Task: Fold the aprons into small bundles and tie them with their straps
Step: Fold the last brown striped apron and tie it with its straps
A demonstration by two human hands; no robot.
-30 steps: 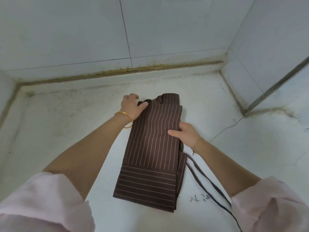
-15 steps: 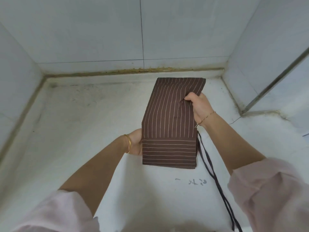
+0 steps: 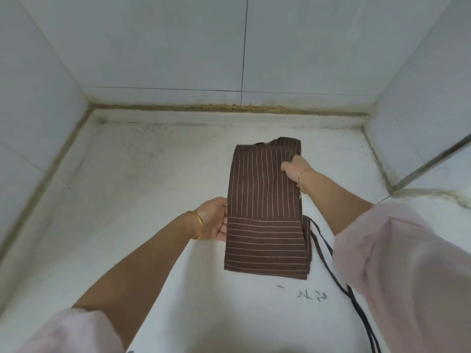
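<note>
My left hand [image 3: 212,220] and right hand [image 3: 295,167] each have fingers clamped on the brown striped apron [image 3: 265,207] (folded long), flat on the white surface [image 3: 142,200], straps [image 3: 328,261] trailing right.

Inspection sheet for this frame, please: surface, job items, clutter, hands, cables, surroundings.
Surface: white counter, stained, with dark scribbles near the front.
Job's things: one brown striped apron, folded into a long panel; its dark straps trail loose to the right, untied.
Clutter: nothing seen.
Grippers: left hand grips the apron's left edge; right hand pinches its upper right edge.
Cables: nothing seen.
Surroundings: tiled walls on three sides; grimy seam at the back.
</note>
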